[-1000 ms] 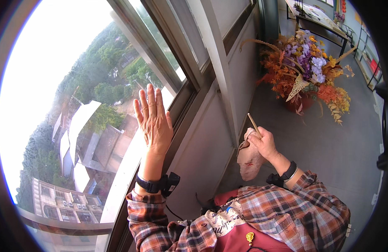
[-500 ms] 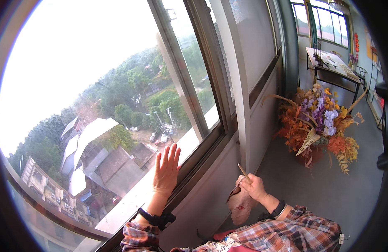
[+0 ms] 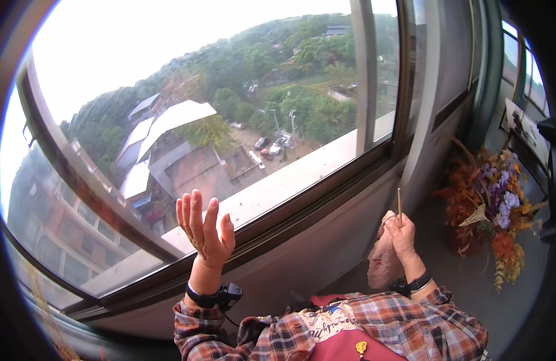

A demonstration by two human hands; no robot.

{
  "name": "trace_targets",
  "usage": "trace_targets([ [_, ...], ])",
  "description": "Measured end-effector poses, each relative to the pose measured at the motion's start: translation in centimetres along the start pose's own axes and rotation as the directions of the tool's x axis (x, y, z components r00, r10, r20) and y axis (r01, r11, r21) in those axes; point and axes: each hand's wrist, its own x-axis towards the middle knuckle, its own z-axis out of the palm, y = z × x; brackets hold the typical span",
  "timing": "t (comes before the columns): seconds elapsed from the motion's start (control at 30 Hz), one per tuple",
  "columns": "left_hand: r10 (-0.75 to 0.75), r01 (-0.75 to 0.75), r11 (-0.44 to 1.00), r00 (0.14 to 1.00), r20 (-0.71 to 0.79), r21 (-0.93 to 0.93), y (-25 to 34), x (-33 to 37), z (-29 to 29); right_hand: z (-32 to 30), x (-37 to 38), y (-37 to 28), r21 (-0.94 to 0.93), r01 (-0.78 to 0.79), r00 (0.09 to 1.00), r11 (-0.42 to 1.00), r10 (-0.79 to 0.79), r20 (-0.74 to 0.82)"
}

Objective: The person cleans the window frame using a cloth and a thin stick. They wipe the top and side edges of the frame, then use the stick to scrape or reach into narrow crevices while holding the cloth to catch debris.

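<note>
Facing a broad window of clear glass (image 3: 242,66) set in dark brown metal framing (image 3: 314,212), overlooking a tree-covered hillside (image 3: 230,75) and white-roofed sheds (image 3: 177,123). Standing close against a smooth, pale wall panel (image 3: 308,259) below the frame.

Holding left hand (image 3: 210,237) up in front of the lower glass, with palm bare and fingers loosely parted, gripping nothing. Being unable to tell from this angle whether touching the glass or hovering just short of it.

Gripping with right hand (image 3: 402,236) a slim, straight, pale wooden stick (image 3: 399,203), pinching it between thumb and curled fingers along with a limp, pinkish-beige cloth (image 3: 383,257) bearing a red mark. Pointing the stick's long axis almost straight up the view, with its tip above the fist; letting the cloth hang below and to the left of the fist.

Carrying stick and cloth to the right of the left hand, well apart from it. Placing the left hand nearer the glass, the right lower beside the wall panel.

Finding the lower framing between right fist and glass, and a pale upright post (image 3: 423,120) beyond the stick's tip. Noting a bushy arrangement of orange, purple and yellow flowers (image 3: 494,195) farther right, standing apart from the fist.
</note>
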Motion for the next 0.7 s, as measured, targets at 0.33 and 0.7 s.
trace_targets([
  [0.33, -0.508, 0.775, 0.448, 0.631, -0.586, 0.446, -16.2, -14.9, -25.2, 8.8, 2.1, 0.9, 0.178, -0.070, 0.977, 0.982, 0.031, 0.209],
  [0.7, -0.845, 0.992, 0.093, 0.121, -0.521, 0.079, -30.7, -24.1, -36.8, 14.0, 1.5, 0.0, 0.125, -0.037, 0.953, 0.991, -0.003, 0.304],
])
